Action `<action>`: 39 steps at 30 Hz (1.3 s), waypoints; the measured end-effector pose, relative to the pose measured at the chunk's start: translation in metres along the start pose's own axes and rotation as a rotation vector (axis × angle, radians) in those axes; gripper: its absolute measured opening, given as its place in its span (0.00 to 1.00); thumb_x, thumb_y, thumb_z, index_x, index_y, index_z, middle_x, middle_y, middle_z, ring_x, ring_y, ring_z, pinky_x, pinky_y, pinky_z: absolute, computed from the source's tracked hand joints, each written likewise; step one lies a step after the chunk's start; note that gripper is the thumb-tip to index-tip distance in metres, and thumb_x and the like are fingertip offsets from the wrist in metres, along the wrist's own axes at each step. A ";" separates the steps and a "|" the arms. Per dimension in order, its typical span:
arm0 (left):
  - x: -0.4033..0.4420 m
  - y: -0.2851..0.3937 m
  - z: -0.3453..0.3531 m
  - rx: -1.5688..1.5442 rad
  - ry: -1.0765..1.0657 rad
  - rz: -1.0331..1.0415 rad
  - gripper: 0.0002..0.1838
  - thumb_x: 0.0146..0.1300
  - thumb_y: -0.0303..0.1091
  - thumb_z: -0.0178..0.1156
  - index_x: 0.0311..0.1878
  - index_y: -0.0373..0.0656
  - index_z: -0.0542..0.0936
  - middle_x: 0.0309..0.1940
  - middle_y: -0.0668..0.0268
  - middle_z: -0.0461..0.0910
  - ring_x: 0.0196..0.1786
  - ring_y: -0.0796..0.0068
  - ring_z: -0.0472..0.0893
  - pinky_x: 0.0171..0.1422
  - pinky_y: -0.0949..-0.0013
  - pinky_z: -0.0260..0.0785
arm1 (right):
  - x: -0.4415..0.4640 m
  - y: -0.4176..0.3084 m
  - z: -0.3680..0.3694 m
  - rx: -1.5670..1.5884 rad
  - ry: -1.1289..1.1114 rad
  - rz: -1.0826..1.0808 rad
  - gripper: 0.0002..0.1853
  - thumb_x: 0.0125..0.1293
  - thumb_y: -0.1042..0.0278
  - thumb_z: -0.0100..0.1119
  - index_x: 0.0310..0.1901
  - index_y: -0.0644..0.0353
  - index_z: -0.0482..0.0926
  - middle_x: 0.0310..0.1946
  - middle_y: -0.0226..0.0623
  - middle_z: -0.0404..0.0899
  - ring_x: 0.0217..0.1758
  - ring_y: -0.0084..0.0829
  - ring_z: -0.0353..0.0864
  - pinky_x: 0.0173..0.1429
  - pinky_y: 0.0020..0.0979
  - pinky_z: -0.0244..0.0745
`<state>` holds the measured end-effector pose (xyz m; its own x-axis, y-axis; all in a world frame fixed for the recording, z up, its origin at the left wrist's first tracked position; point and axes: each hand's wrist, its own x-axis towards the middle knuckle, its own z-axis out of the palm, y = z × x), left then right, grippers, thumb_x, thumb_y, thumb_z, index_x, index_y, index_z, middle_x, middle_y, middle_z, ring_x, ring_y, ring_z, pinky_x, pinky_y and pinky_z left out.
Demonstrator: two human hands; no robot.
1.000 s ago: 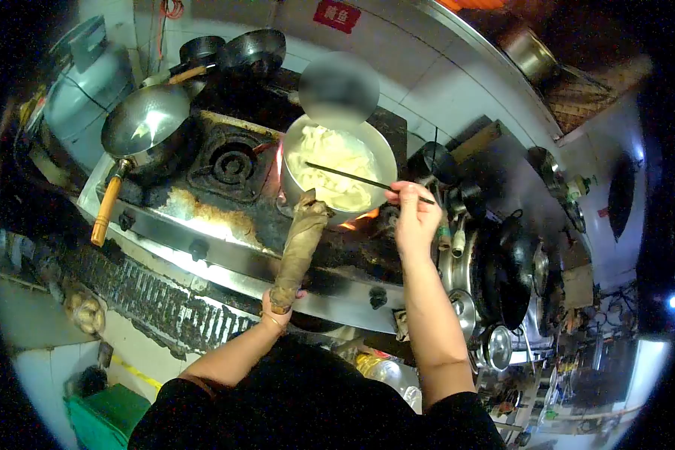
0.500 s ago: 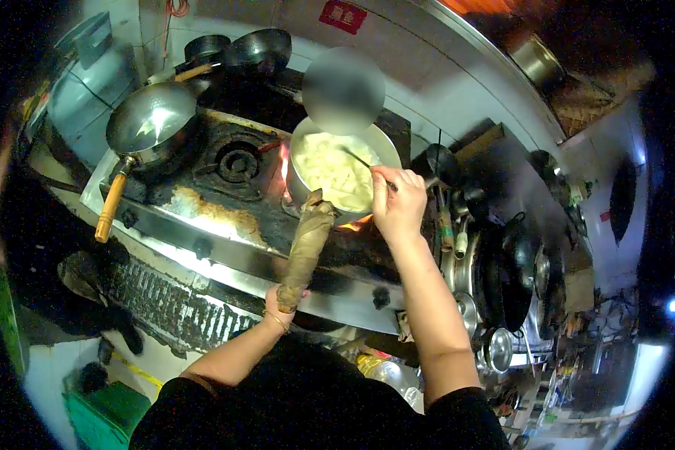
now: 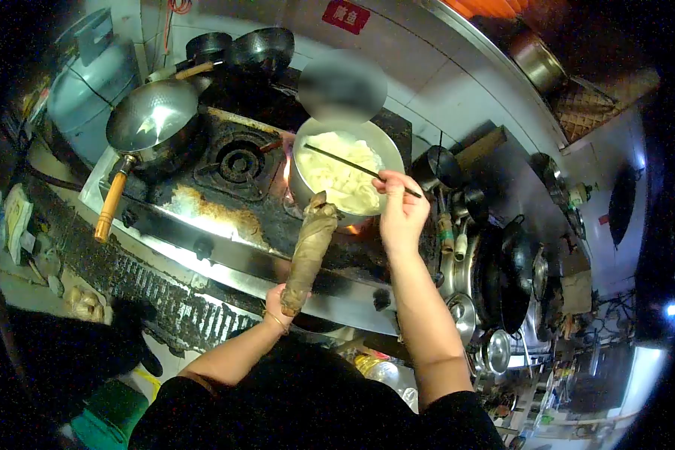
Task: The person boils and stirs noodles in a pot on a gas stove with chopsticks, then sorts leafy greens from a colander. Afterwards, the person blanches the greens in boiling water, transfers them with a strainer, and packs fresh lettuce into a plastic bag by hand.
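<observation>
A deep metal pan (image 3: 391, 144) sits over a lit burner, with pale yellow pieces of food (image 3: 341, 169) in it. My left hand (image 3: 275, 301) is closed round the lower end of the pan's cloth-wrapped handle (image 3: 307, 255); the handle hides some of its fingers. Above the pan's right side, my right hand (image 3: 403, 214) grips dark chopsticks (image 3: 345, 162), which look like one thin rod. Their tip points left across the food, near the pan's far left side; I cannot tell whether it touches. A blurred round patch covers the area behind the pan.
Flame shows beside the pan. On the left, a wooden-handled wok (image 3: 154, 120) stands near a bare burner (image 3: 240, 165) and a gas cylinder (image 3: 97, 82). Dark pans (image 3: 258, 51) are at the back. Woks and lids (image 3: 497, 350) crowd the right. A dark-clothed person (image 3: 75, 352) is lower left.
My right hand has turned the chopsticks so more of their length shows, their tip farther left. My left hand stays on the handle. The dark-clothed person at left has shifted downward in view.
</observation>
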<state>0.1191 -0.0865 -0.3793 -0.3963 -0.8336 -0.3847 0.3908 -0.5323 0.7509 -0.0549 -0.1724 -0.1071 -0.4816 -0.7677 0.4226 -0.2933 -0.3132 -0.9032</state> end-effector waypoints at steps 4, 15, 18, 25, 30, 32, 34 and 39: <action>0.007 -0.013 -0.009 -0.121 -0.001 -0.056 0.10 0.59 0.18 0.52 0.43 0.27 0.76 0.37 0.54 0.80 0.37 0.65 0.82 0.45 0.67 0.77 | -0.012 -0.001 -0.019 0.104 0.108 0.114 0.12 0.69 0.67 0.49 0.36 0.67 0.78 0.30 0.35 0.81 0.31 0.23 0.79 0.39 0.23 0.72; 0.015 -0.028 -0.022 0.102 -0.060 -0.024 0.22 0.62 0.57 0.53 0.30 0.45 0.75 0.32 0.66 0.80 0.38 0.76 0.76 0.50 0.66 0.66 | -0.057 0.037 -0.075 0.786 0.334 0.731 0.11 0.70 0.59 0.47 0.41 0.58 0.73 0.29 0.30 0.75 0.30 0.24 0.71 0.37 0.26 0.65; 0.014 -0.026 -0.021 0.124 -0.050 -0.026 0.23 0.62 0.57 0.52 0.32 0.45 0.75 0.35 0.66 0.80 0.38 0.75 0.74 0.52 0.66 0.64 | -0.055 0.032 -0.069 0.860 0.384 0.784 0.11 0.70 0.58 0.45 0.41 0.56 0.73 0.30 0.29 0.74 0.31 0.24 0.70 0.37 0.27 0.64; 0.010 -0.014 -0.017 0.209 -0.031 0.007 0.13 0.60 0.36 0.56 0.40 0.36 0.77 0.36 0.64 0.80 0.37 0.71 0.79 0.47 0.68 0.71 | -0.033 0.023 -0.104 0.942 0.437 0.637 0.13 0.72 0.57 0.40 0.39 0.53 0.74 0.30 0.24 0.75 0.30 0.21 0.71 0.37 0.27 0.66; 0.024 -0.037 -0.028 0.089 -0.054 0.024 0.10 0.58 0.24 0.59 0.43 0.32 0.78 0.35 0.62 0.80 0.35 0.69 0.81 0.44 0.70 0.75 | 0.000 -0.013 -0.121 0.802 0.453 0.480 0.12 0.72 0.57 0.42 0.40 0.53 0.74 0.30 0.24 0.74 0.32 0.21 0.70 0.39 0.26 0.65; 0.023 -0.035 -0.028 0.144 -0.065 0.037 0.09 0.58 0.23 0.59 0.42 0.31 0.78 0.36 0.61 0.80 0.35 0.69 0.81 0.44 0.70 0.76 | 0.010 -0.028 -0.122 0.785 0.417 0.418 0.12 0.72 0.57 0.42 0.41 0.54 0.74 0.32 0.25 0.74 0.32 0.21 0.69 0.39 0.26 0.64; 0.022 -0.032 -0.025 0.065 -0.068 0.029 0.09 0.58 0.22 0.58 0.42 0.31 0.78 0.35 0.60 0.80 0.35 0.69 0.81 0.43 0.70 0.76 | 0.018 -0.041 -0.119 0.723 0.437 0.360 0.13 0.71 0.56 0.43 0.41 0.54 0.74 0.31 0.26 0.74 0.32 0.22 0.69 0.39 0.26 0.64; 0.014 -0.023 -0.018 -0.014 -0.035 0.002 0.09 0.59 0.22 0.54 0.41 0.29 0.78 0.34 0.58 0.81 0.34 0.69 0.81 0.42 0.70 0.75 | 0.004 -0.046 -0.107 0.656 0.434 0.267 0.14 0.70 0.56 0.46 0.41 0.58 0.73 0.29 0.29 0.73 0.31 0.23 0.68 0.38 0.25 0.64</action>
<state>0.1197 -0.0884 -0.4110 -0.4243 -0.8293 -0.3636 0.4035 -0.5326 0.7440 -0.1312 -0.1014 -0.0563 -0.7821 -0.6204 0.0580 0.3522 -0.5170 -0.7802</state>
